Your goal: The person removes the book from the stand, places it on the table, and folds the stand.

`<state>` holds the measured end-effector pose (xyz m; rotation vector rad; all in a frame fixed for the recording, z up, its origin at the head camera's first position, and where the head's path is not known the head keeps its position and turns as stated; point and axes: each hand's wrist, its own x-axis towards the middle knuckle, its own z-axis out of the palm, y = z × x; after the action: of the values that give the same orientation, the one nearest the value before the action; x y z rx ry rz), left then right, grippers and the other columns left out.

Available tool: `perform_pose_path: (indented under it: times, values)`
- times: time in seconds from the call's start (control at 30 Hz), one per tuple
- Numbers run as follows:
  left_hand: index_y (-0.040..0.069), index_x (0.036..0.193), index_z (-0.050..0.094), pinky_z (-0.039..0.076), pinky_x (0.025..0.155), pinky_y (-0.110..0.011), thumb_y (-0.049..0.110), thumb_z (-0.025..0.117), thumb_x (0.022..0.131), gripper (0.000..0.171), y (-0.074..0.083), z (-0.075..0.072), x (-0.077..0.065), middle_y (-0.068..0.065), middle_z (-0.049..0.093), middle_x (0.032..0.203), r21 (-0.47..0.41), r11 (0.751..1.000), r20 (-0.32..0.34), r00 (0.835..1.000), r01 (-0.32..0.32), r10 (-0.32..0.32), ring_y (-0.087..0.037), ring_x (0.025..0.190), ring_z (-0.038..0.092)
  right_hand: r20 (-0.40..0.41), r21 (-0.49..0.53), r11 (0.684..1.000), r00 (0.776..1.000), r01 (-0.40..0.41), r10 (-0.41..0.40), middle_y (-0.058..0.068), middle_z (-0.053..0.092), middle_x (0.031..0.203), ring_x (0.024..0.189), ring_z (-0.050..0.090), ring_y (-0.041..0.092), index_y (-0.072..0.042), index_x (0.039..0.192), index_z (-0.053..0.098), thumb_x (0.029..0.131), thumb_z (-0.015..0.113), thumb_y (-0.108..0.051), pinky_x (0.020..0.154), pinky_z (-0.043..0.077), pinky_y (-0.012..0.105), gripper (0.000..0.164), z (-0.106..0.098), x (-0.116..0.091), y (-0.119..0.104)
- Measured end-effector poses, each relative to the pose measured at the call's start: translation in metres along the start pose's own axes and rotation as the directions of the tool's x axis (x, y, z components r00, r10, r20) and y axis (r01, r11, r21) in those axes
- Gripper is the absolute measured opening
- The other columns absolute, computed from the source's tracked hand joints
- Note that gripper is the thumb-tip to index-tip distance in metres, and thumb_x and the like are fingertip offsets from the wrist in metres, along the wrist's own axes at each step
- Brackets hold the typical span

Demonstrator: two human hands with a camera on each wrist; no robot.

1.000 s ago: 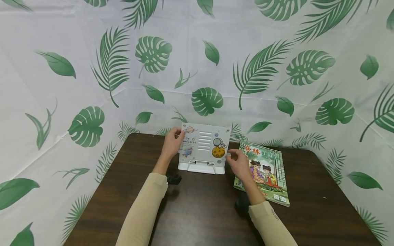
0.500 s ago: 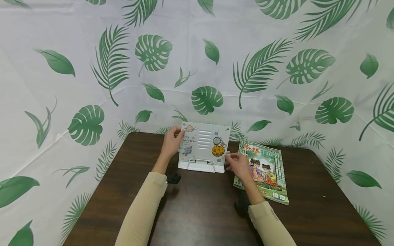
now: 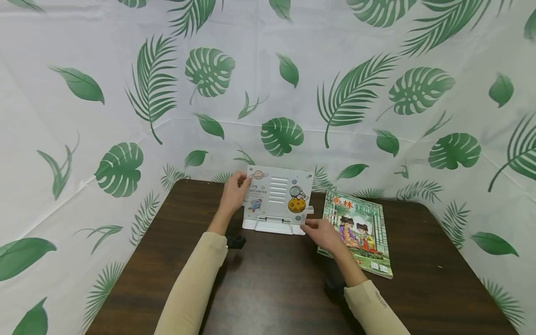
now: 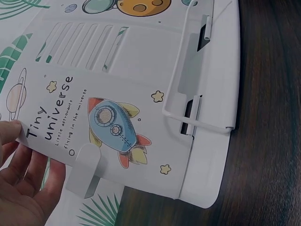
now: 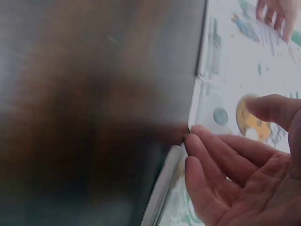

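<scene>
A white metal book stand (image 3: 278,211) printed with a rocket, an astronaut and "Tiny universe" stands tilted back on the table. Its wire page holder (image 3: 274,218) runs along the bottom lip. My left hand (image 3: 232,194) pinches the upper left edge, thumb in front and fingers behind; the left wrist view shows a folded side clip (image 4: 84,167) beside that hand. At the stand's lower right corner is my right hand (image 3: 324,233), fingertips right at the edge. In the right wrist view its thumb (image 5: 273,110) is spread from the fingers. Another side clip (image 3: 310,211) sticks out above it.
A green illustrated magazine (image 3: 364,232) lies on the dark wooden table (image 3: 268,288), right of the stand and partly under my right forearm. Behind the table hangs a white cloth (image 3: 234,28) with green leaves. Black wrist devices (image 3: 236,242) sit under both wrists.
My right hand has left the right side clip and moved down to the stand's lower right corner. The left hand keeps its hold, and the stand stays in place.
</scene>
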<state>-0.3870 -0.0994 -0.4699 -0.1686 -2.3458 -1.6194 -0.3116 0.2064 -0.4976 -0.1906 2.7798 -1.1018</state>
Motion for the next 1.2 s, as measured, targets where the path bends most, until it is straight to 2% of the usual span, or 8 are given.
perform_pose_path:
  times: [0.13, 0.2, 0.27, 0.37, 0.53, 0.77, 1.0, 1.2]
  values:
    - [0.004, 0.120, 0.067, 0.047, 0.077, -0.034, 0.026, 0.059, 0.112, 0.025, 0.002, 0.005, 0.001, -0.015, 0.068, 0.106, 0.010, 1.000, 0.004, 1.000, 0.014, -0.014, -0.025, 0.091, 0.059, 0.035, -0.056, 0.997, 0.998, 0.044, -0.042, 0.031, 0.069, 0.129, 0.107, 0.070, 0.039, 0.006, 0.126, 0.070, 0.109, 0.063, -0.028, 0.083, 0.055, 0.046, 0.039, 0.006, -0.008, -0.003]
    - [0.004, 0.121, 0.067, 0.048, 0.078, -0.035, 0.026, 0.060, 0.112, 0.025, 0.003, 0.007, 0.002, -0.015, 0.067, 0.107, 0.010, 1.000, 0.011, 1.000, 0.021, -0.021, -0.025, 0.092, 0.059, 0.049, -0.098, 0.994, 0.998, 0.054, -0.050, 0.034, 0.065, 0.131, 0.111, 0.067, 0.042, 0.010, 0.131, 0.066, 0.108, 0.064, -0.030, 0.087, 0.054, 0.049, 0.045, 0.008, -0.011, -0.004]
    - [0.004, 0.122, 0.067, 0.049, 0.080, -0.037, 0.027, 0.060, 0.112, 0.026, 0.006, 0.009, 0.005, -0.015, 0.068, 0.109, 0.008, 1.000, 0.012, 1.000, 0.023, -0.023, -0.026, 0.094, 0.061, 0.062, -0.135, 0.989, 0.997, 0.053, -0.045, 0.038, 0.060, 0.134, 0.122, 0.062, 0.049, 0.013, 0.142, 0.058, 0.108, 0.064, -0.032, 0.098, 0.053, 0.056, 0.056, 0.008, -0.011, -0.007]
    - [0.005, 0.123, 0.067, 0.052, 0.083, -0.039, 0.028, 0.059, 0.112, 0.027, 0.010, 0.011, 0.009, -0.015, 0.069, 0.113, 0.007, 1.000, 0.018, 1.000, 0.017, -0.018, -0.027, 0.098, 0.063, 0.041, -0.210, 0.978, 0.999, 0.018, -0.009, 0.038, 0.047, 0.156, 0.146, 0.047, 0.053, 0.013, 0.161, 0.036, 0.108, 0.063, -0.038, 0.116, 0.040, 0.069, 0.079, 0.007, -0.009, -0.010]
    - [0.003, 0.121, 0.067, 0.054, 0.082, -0.039, 0.027, 0.059, 0.112, 0.026, 0.014, 0.014, 0.015, -0.017, 0.069, 0.114, 0.004, 1.000, 0.004, 1.000, 0.006, -0.006, -0.028, 0.099, 0.066, 0.015, -0.274, 0.961, 0.999, -0.038, 0.044, 0.032, 0.044, 0.163, 0.151, 0.042, 0.051, 0.006, 0.165, 0.032, 0.107, 0.061, -0.046, 0.116, 0.027, 0.080, 0.083, 0.005, -0.002, -0.014]
    - [0.005, 0.121, 0.066, 0.053, 0.078, -0.036, 0.027, 0.058, 0.113, 0.026, 0.008, 0.012, 0.006, -0.016, 0.069, 0.115, 0.026, 1.000, 0.010, 1.000, 0.017, -0.017, -0.027, 0.095, 0.065, 0.007, -0.236, 0.971, 0.999, -0.044, 0.047, 0.031, 0.047, 0.160, 0.149, 0.044, 0.050, 0.005, 0.165, 0.035, 0.106, 0.062, -0.045, 0.115, 0.026, 0.082, 0.081, 0.009, 0.001, -0.011]
    - [0.006, 0.122, 0.067, 0.057, 0.084, -0.045, 0.028, 0.057, 0.113, 0.026, 0.004, -0.002, -0.007, -0.017, 0.072, 0.124, 0.065, 0.998, 0.038, 0.999, 0.015, -0.018, -0.032, 0.106, 0.072, 0.007, -0.189, 0.980, 0.998, -0.054, 0.057, 0.031, 0.045, 0.162, 0.151, 0.041, 0.052, 0.004, 0.165, 0.035, 0.105, 0.063, -0.046, 0.115, 0.025, 0.083, 0.083, 0.019, 0.007, -0.010]
    - [0.008, 0.121, 0.071, 0.056, 0.084, -0.043, 0.032, 0.058, 0.113, 0.028, 0.003, -0.006, -0.008, -0.016, 0.077, 0.115, 0.075, 0.997, 0.032, 0.999, -0.003, 0.000, -0.030, 0.100, 0.072, 0.005, -0.126, 0.988, 0.996, -0.086, 0.088, 0.032, 0.041, 0.165, 0.154, 0.036, 0.054, 0.003, 0.165, 0.034, 0.106, 0.060, -0.046, 0.119, 0.026, 0.080, 0.081, 0.017, 0.015, -0.011]
